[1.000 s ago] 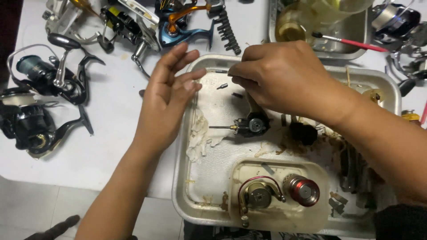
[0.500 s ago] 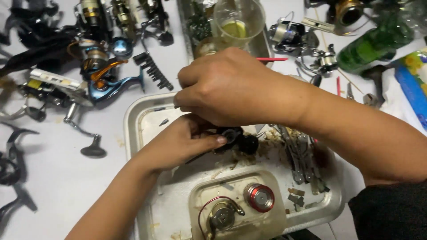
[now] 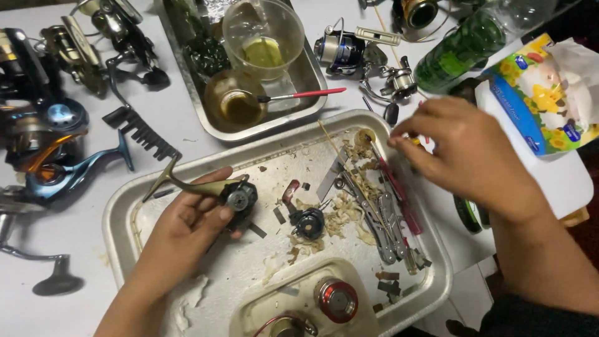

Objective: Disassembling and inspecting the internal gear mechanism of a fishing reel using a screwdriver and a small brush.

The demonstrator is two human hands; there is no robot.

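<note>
Grasped in the left hand (image 3: 187, 231) is a fishing reel body (image 3: 232, 195), olive-gold with a dark gear housing, fingers curled beneath it and thumb against the housing. It sits over the left half of the metal tray (image 3: 118, 206), its foot projecting past the tray's far-left rim. Right hand (image 3: 465, 156) hovers over the tray's far-right corner, fingertips pinched together near a red-handled tool (image 3: 393, 187); whether anything is held there cannot be told.

Judged state of work: the reel is stripped. A dark rotor part (image 3: 309, 223) lies at tray centre, a red spool (image 3: 337, 299) in a small dish at the near edge, loose metal pieces and greasy wadding along the right side. Cleaning and reassembly appear outstanding.

Beyond the tray's far edge, a second tray (image 3: 312, 81) holds a plastic cup (image 3: 263, 37) and a brush (image 3: 299, 95). Other reels (image 3: 56, 156) crowd the desk's left edge.
</note>
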